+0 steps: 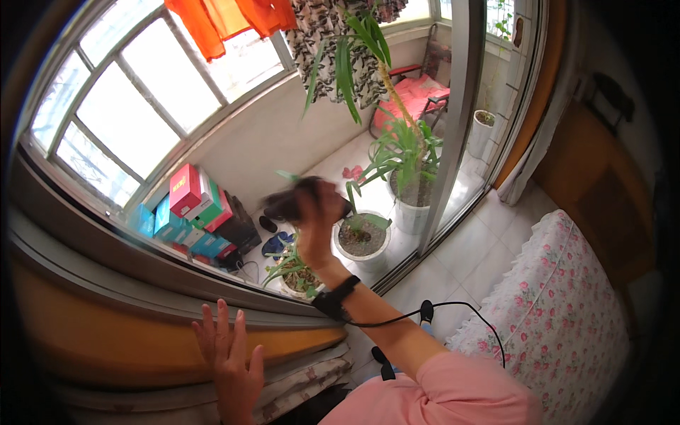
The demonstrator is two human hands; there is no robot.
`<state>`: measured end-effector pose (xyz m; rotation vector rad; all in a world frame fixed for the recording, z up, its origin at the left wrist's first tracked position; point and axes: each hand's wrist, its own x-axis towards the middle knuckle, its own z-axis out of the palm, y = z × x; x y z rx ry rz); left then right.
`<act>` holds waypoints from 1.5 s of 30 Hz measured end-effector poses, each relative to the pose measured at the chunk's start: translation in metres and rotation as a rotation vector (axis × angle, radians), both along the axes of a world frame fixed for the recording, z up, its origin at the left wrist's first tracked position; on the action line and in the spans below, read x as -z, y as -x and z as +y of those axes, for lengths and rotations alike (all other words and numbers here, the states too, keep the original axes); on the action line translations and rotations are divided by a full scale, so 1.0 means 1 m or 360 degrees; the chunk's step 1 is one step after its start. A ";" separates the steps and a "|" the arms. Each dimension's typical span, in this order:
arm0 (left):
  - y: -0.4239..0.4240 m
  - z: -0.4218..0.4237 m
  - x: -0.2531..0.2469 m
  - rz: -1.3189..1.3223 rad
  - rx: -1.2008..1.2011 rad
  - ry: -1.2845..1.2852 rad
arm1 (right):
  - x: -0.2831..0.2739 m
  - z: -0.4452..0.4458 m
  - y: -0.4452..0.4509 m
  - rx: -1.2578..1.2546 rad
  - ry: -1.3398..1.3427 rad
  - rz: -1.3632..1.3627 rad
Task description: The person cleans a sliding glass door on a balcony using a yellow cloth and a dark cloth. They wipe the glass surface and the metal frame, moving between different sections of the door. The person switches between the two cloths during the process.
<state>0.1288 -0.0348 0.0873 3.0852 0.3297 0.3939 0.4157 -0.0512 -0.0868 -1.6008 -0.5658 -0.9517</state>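
A dark, bunched cloth (289, 202) is in my right hand (321, 218), raised in front of the balcony doorway. Both are blurred, and whether the cloth touches a glass pane I cannot tell. A black band (337, 297) with a cable circles my right wrist. Lower left, my left hand (231, 356) holds nothing, its fingers spread before the orange-brown wooden door frame (159, 345). Behind my right hand stand a potted plant in a white pot (364, 241) and, lower, another leafy potted plant (300, 279). The sliding door's metal upright (451, 133) rises to the right.
Stacked shoe boxes (196, 199) lie below the windows (151, 74). A tall potted plant (409, 143) and a folding chair with a red cover (414, 98) stand on the balcony. A floral cloth (552, 313) covers something at right. The door track (446, 228) crosses the tiled floor.
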 end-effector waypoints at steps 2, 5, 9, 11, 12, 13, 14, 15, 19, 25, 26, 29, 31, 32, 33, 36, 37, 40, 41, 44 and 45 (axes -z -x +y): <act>0.017 0.008 0.004 -0.0036 -0.0029 -0.0094 | 0.056 -0.002 -0.005 0.0111 -0.0586 0.0523; 0.015 0.007 0.007 -0.0095 0.0034 -0.0032 | 0.165 -0.018 -0.054 0.0436 -0.1485 0.1763; 0.016 0.008 0.015 -0.0117 0.0016 -0.0067 | 0.118 0.003 -0.012 0.0348 -0.0942 0.1148; 0.012 0.008 0.018 -0.0129 -0.0069 -0.0078 | 0.045 0.021 0.037 0.0217 -0.0579 0.0703; 0.009 0.008 0.018 -0.0150 -0.0080 -0.0135 | 0.010 0.016 0.049 0.0011 -0.0466 0.0559; 0.007 0.007 0.017 -0.0174 -0.0079 -0.0195 | -0.010 0.010 0.052 -0.0182 -0.0358 0.0409; 0.004 0.008 0.016 -0.0201 -0.0080 -0.0258 | -0.014 0.005 0.044 -0.0126 -0.0229 0.0296; 0.006 0.010 0.016 -0.0215 -0.0091 -0.0289 | -0.015 0.002 0.036 -0.0082 -0.0098 0.0186; 0.015 0.011 0.009 -0.0263 -0.0133 -0.0385 | 0.058 -0.014 -0.020 0.0128 -0.0473 0.0549; -0.008 0.001 0.027 -0.0158 -0.0119 -0.0327 | 0.180 -0.042 -0.047 -0.0046 -0.1775 0.2496; -0.017 -0.002 0.029 -0.0159 -0.0073 -0.0327 | 0.194 -0.034 -0.049 0.0025 -0.1669 0.2468; -0.016 0.002 0.037 -0.0109 -0.0185 -0.0352 | 0.145 0.015 0.006 -0.0010 -0.1385 0.2419; -0.023 0.000 0.037 -0.0133 -0.0170 -0.0419 | 0.121 0.040 0.045 -0.0231 -0.1193 0.2181; -0.014 0.004 0.038 -0.0118 -0.0225 -0.0446 | 0.074 0.038 0.079 -0.0577 -0.1293 0.2245; -0.018 0.000 0.034 -0.0132 -0.0211 -0.0466 | 0.059 0.043 0.092 -0.0849 -0.1647 0.2048; -0.020 -0.006 0.026 -0.0153 -0.0209 -0.0466 | 0.020 0.039 0.115 -0.1129 -0.1632 0.2084; -0.012 -0.004 0.027 -0.0148 -0.0205 -0.0487 | 0.019 0.037 0.112 -0.1157 -0.1664 0.2093; -0.001 0.010 0.027 -0.0193 -0.0116 -0.0560 | 0.049 0.026 0.083 -0.0789 -0.1519 0.2167; -0.002 0.009 0.028 -0.0171 -0.0093 -0.0556 | 0.082 0.031 0.068 -0.0511 -0.1350 0.2187; 0.003 0.013 0.039 -0.0096 -0.0006 -0.0532 | 0.133 0.043 0.047 -0.0206 -0.1523 0.2927; 0.010 0.017 0.044 -0.0067 0.0007 -0.0513 | 0.135 0.047 0.053 -0.0236 -0.1790 0.3340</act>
